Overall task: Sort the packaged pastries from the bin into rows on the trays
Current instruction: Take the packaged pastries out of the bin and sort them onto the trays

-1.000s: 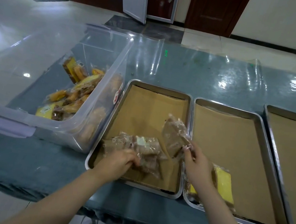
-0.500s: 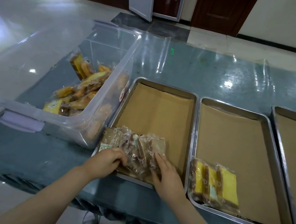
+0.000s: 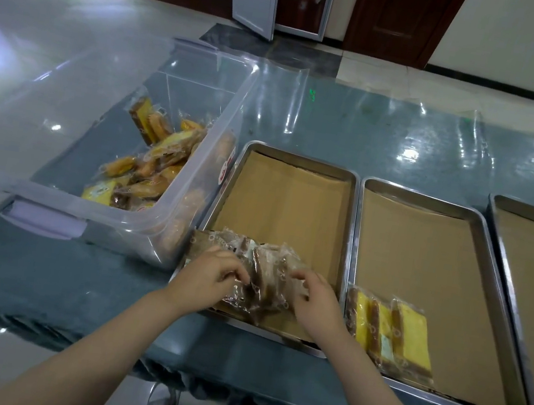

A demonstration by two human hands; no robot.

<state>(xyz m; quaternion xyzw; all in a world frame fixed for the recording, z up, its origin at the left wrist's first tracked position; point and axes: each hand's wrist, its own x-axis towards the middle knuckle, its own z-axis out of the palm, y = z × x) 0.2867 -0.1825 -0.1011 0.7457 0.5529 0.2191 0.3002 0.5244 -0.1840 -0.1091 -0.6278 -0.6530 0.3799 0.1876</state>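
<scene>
Right hand (image 3: 315,298) now gripping brown pastries (image 3: 262,271)

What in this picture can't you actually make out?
- Brown wrapped pastries in the left metal tray, head view: both hands cover part of the row, so no count, and the left hand and right hand grip is unclear.
- Right-most metal tray: cut off by the frame edge.
- Red label on the clear plastic bin: too small to read.

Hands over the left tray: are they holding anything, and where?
Both hold the brown packaged pastries in the left tray: left hand grips the row's left end, right hand its right end.
</scene>
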